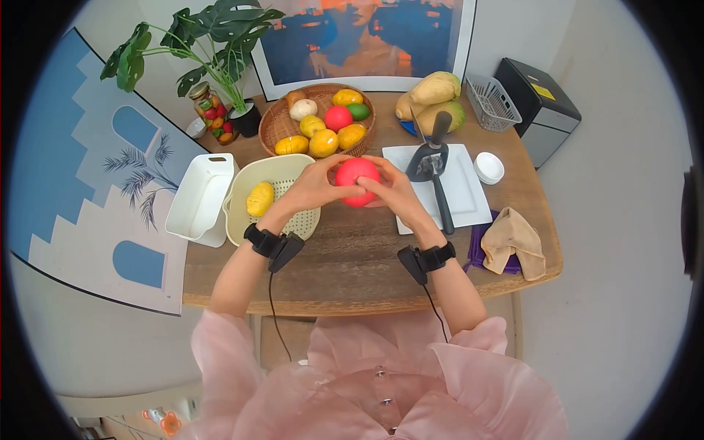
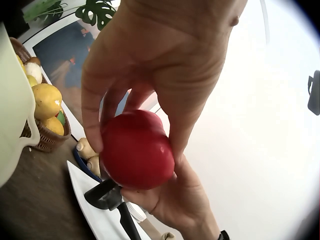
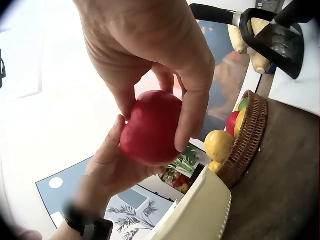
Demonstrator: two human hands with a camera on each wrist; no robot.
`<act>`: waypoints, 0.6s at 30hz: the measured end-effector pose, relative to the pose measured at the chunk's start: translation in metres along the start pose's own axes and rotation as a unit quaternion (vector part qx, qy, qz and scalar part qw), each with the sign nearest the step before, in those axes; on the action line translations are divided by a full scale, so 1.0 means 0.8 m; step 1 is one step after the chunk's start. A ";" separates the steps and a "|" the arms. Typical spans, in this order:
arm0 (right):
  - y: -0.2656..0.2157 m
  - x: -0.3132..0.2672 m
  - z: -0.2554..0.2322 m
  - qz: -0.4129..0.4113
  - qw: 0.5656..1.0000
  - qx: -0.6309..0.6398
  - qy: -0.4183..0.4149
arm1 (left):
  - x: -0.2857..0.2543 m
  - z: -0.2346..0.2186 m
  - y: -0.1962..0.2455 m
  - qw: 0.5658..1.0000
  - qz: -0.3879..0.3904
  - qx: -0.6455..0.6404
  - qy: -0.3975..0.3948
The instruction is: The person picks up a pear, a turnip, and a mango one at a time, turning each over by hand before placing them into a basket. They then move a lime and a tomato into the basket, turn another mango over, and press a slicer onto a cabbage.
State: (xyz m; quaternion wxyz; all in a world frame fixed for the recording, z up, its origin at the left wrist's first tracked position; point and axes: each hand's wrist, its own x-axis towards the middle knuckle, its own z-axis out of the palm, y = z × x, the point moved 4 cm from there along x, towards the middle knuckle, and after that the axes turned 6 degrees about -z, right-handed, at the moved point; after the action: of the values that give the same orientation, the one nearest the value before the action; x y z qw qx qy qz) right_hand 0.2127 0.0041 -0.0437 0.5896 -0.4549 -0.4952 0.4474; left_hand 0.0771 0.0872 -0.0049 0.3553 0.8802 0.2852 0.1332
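Note:
A round, shiny red fruit (image 1: 356,173) is held up over the table between both hands. My left hand (image 1: 317,186) grips it from the left, with fingers behind and thumb across the near side. From the right, my right hand (image 1: 397,195) holds it the same way. The right wrist view shows the smooth red skin of the fruit (image 3: 151,129) between fingers and thumb. Below the left forearm stands a pale yellow perforated basket (image 1: 236,198), holding one yellow fruit (image 1: 260,199). Behind the hands is a brown wicker basket (image 1: 273,120) with several fruits.
A white bin (image 1: 192,202) stands at the left. Right of the hands, black-handled kitchen tools (image 1: 430,161) lie on a white tray (image 1: 469,198). White bowls (image 1: 489,168), a beige cloth (image 1: 511,242) on purple fabric, a grey basket (image 1: 495,105) and a jar (image 1: 213,114) surround the work area.

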 end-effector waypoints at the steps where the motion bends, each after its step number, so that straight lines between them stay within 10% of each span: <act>1: 0.000 -0.003 -0.003 0.021 0.999 0.034 0.015 | 0.000 0.002 -0.006 0.992 -0.038 -0.116 -0.028; 8: 0.001 -0.007 -0.001 0.032 0.995 0.093 0.023 | -0.002 0.009 -0.016 0.946 -0.094 -0.304 -0.054; 18: 0.004 -0.007 -0.005 -0.016 0.999 0.044 0.006 | 0.003 0.024 -0.026 0.974 0.006 -0.223 -0.036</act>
State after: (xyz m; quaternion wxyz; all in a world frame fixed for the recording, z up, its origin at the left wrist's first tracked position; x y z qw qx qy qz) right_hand 0.2158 -0.0009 -0.0481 0.6187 -0.4235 -0.4790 0.4566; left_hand 0.0790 0.0900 -0.0335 0.5516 0.7849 0.2301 0.1635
